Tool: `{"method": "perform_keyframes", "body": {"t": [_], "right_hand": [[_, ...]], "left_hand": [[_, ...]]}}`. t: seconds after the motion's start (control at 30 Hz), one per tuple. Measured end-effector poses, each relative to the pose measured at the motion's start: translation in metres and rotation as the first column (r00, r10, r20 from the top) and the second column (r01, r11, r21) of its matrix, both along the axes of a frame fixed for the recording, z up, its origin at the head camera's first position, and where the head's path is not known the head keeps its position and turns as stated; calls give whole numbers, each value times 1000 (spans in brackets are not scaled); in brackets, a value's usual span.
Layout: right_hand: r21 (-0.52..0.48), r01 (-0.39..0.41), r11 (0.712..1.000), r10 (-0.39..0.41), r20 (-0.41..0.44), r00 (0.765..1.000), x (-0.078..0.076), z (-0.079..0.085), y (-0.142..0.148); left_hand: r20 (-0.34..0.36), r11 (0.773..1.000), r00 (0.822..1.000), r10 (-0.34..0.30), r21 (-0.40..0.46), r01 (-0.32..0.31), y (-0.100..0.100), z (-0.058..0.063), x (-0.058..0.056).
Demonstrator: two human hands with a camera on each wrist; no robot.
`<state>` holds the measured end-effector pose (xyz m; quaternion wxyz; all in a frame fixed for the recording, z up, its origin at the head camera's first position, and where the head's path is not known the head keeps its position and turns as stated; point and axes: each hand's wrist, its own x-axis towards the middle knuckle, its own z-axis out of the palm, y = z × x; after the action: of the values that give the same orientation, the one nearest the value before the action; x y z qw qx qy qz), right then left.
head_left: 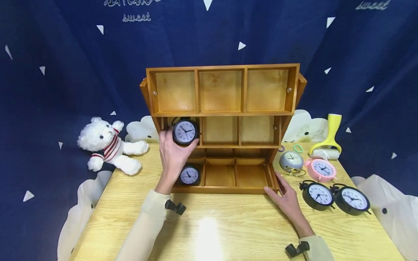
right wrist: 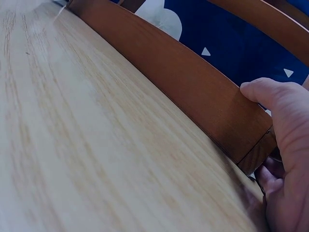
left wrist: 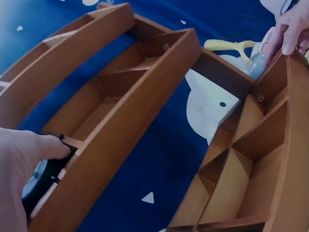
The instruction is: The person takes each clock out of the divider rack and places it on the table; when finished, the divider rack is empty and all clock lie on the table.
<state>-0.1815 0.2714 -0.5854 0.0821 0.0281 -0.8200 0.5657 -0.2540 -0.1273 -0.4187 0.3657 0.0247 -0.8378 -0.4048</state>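
A wooden three-tier compartment rack (head_left: 222,190) stands on the table. At the left compartment of its middle tier, my left hand (head_left: 173,152) grips a black alarm clock (head_left: 185,131) by its sides, dial facing out. In the left wrist view the thumb lies along the clock's rim, close to the tier's front board (left wrist: 140,116). Below, another black clock (head_left: 189,175) sits in the bottom tier's left compartment. My right hand (head_left: 287,199) holds the rack's bottom right corner; the right wrist view shows its thumb on the board's top edge and fingers around the end.
Right of the rack lie a grey clock (head_left: 291,160), a pink clock (head_left: 321,170) and two black clocks (head_left: 317,195), with a yellow-handled roller (head_left: 330,136) behind them. A white teddy bear (head_left: 112,145) sits at the left. A blue curtain (head_left: 209,36) hangs behind.
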Motion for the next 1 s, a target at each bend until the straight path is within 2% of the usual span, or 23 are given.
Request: {"method": "perform_keyframes", "body": {"t": [0.17,0.43,0.57,0.73,1.0], "right_hand": [[6,3,1000,-3,-5,1000,-1,0,0],[15,8,1000,-8,3,1000,1,2,-1],[19,9,1000,-9,2,1000,1,2,-1],[25,6,1000,-6,6,1000,1,2,-2],[18,8,1000,-8,17,1000,1,4,-1]], "left_hand": [[-158,999,987,-21,29,26,-1,-10,-7],[-314,997,947,-65,28,78,-3,-17,-16],[-342,993,936,-85,49,108,-5,-16,-15],[-361,989,928,-90,74,125,-8,-14,-6],[-349,993,933,-89,46,112,-15,-5,10]]}}
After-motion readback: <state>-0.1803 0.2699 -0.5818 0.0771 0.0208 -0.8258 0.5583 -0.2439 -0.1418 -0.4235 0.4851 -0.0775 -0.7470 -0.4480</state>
